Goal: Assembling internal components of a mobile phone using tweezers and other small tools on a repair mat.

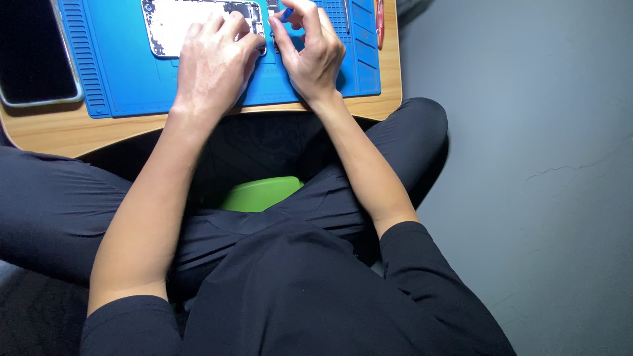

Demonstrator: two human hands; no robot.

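Far left on the wooden table (59, 132): dark phone screen panel (36, 53), face up, just off the blue repair mat (119, 66). On the mat, opened phone chassis (191, 20). Left hand (214, 62) presses flat on its near-right corner, fingers together. Right hand (313, 56) pinches a small blue pry tool (287, 13) at the chassis' right edge. Looks like prying; steady pressure needed. Red tool (380, 20) far right.

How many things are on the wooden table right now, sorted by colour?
Blue: 2, the work mat and a small tool in the right hand
White: 1, the opened phone body under the left hand
Black: 1, the phone screen
Red: 1, a tool
Total: 5
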